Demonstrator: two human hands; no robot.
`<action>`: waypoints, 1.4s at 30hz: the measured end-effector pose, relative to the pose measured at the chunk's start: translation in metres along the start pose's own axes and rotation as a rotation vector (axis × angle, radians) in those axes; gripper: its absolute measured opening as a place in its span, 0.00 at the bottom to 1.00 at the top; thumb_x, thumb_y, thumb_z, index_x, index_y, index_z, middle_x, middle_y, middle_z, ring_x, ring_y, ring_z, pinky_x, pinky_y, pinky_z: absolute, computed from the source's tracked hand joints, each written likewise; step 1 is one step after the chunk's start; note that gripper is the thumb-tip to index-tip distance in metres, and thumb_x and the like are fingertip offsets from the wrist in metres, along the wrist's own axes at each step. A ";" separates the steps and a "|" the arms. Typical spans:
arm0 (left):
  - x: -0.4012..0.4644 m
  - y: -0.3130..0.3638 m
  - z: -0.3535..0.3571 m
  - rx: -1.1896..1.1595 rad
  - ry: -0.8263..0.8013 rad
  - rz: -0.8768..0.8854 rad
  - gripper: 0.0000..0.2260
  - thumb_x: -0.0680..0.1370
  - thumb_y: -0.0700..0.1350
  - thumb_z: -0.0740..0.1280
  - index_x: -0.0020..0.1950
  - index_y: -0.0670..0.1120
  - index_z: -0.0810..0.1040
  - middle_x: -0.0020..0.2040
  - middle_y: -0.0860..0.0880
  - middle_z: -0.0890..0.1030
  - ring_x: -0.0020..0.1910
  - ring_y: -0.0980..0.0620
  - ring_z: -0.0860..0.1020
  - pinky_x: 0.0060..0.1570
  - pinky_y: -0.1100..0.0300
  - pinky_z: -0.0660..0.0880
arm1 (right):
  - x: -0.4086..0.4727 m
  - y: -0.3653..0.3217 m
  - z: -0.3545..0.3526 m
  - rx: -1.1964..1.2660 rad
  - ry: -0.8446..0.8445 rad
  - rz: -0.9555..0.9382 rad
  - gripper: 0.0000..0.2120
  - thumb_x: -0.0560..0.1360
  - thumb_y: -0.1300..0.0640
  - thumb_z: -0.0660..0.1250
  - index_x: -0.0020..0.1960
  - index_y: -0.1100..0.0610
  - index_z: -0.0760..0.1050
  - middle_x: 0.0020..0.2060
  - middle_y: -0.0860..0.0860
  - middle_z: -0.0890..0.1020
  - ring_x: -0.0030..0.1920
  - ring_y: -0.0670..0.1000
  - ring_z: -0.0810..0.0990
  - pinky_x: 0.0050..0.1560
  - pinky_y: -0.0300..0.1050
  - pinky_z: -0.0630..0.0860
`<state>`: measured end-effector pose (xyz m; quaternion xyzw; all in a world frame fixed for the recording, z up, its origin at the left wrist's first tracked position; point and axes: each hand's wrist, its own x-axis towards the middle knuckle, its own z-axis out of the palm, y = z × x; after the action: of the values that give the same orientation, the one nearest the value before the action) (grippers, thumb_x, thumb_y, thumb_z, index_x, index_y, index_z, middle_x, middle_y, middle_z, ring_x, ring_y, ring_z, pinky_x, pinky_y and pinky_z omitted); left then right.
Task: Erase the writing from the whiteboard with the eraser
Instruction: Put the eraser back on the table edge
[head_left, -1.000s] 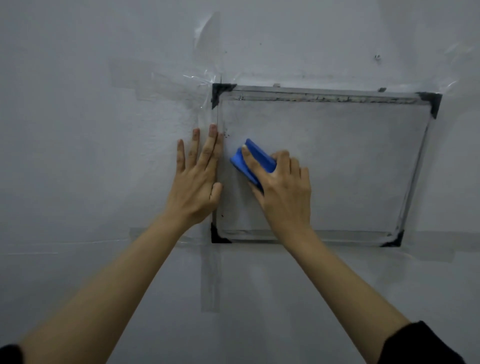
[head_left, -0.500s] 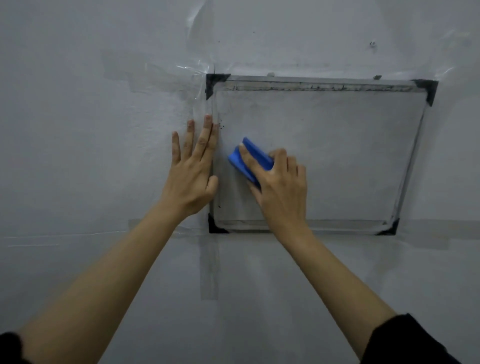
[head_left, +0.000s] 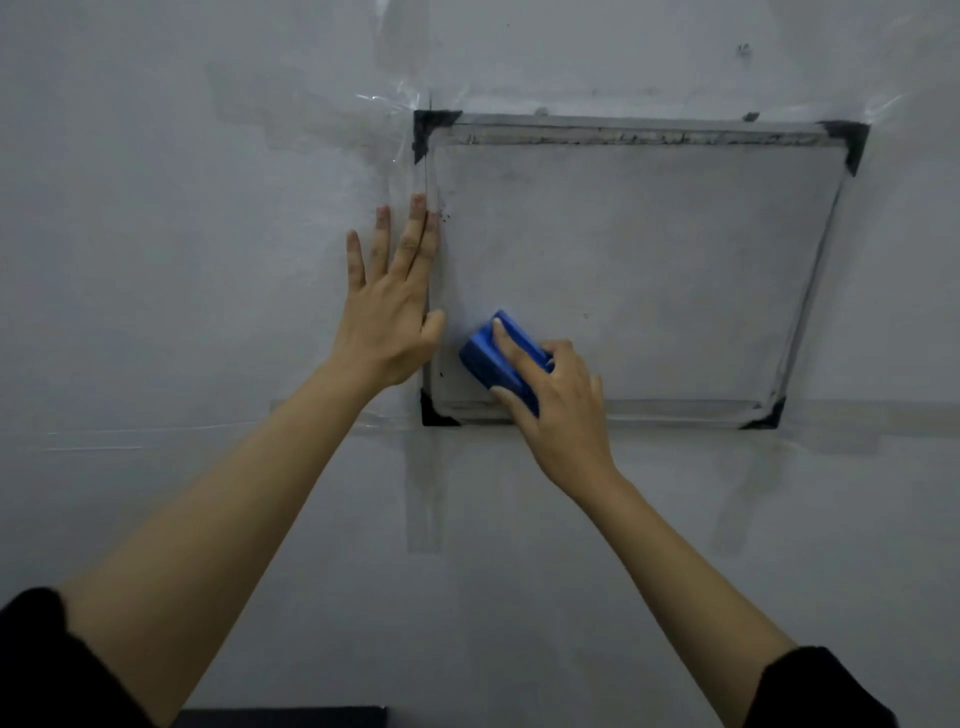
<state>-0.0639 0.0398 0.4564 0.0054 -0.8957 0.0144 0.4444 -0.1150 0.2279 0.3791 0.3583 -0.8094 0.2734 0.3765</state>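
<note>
- Blue plastic eraser (head_left: 497, 357) sits low on the whiteboard (head_left: 649, 270), near its lower-left corner, pressed flat to the board's surface as far as I can tell.
- My right hand (head_left: 558, 410) grips it: the forefinger lies along the top of the block, the thumb clamps its near side, and the other fingers (head_left: 563, 353) curl over its right end.
- My left hand (head_left: 390, 317) lies flat along the board's left frame edge, fingers straight and slightly spread, the little finger set furthest apart, the thumb resting on the frame.
- I see the board's face mostly wiped to a dull grey; dark smudges line the strip under the top frame, and a few specks sit by the left edge near my fingertips.
- Black corner pieces (head_left: 431, 132) mark the frame, and clear tape (head_left: 384, 101) holds the board against the pale surface (head_left: 156, 260) behind it.
- Both my forearms are bare, with dark sleeves (head_left: 815, 691) at the bottom corners of the view.
</note>
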 end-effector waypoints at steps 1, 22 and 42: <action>-0.001 0.003 -0.001 -0.043 0.010 -0.015 0.40 0.70 0.48 0.55 0.80 0.45 0.43 0.80 0.48 0.41 0.78 0.44 0.37 0.74 0.39 0.36 | 0.002 0.001 -0.005 0.212 -0.053 0.054 0.30 0.79 0.45 0.63 0.77 0.39 0.53 0.58 0.50 0.71 0.54 0.50 0.72 0.57 0.47 0.72; -0.142 0.007 0.062 -0.745 -0.094 -0.532 0.05 0.80 0.46 0.66 0.52 0.47 0.80 0.47 0.54 0.81 0.45 0.61 0.77 0.40 0.77 0.68 | -0.082 -0.010 0.049 1.449 -0.707 1.005 0.15 0.74 0.50 0.69 0.59 0.53 0.75 0.52 0.51 0.80 0.49 0.52 0.79 0.51 0.47 0.76; -0.419 -0.070 0.216 -0.551 -0.440 -1.411 0.19 0.82 0.54 0.59 0.61 0.39 0.73 0.55 0.44 0.75 0.51 0.46 0.75 0.53 0.52 0.76 | -0.294 -0.063 0.271 1.101 -0.596 1.648 0.06 0.79 0.68 0.60 0.45 0.62 0.73 0.46 0.57 0.79 0.48 0.53 0.78 0.53 0.47 0.77</action>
<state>0.0196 -0.0381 -0.0060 0.4649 -0.7195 -0.4946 0.1466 -0.0427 0.1071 -0.0001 -0.1313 -0.6269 0.6788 -0.3592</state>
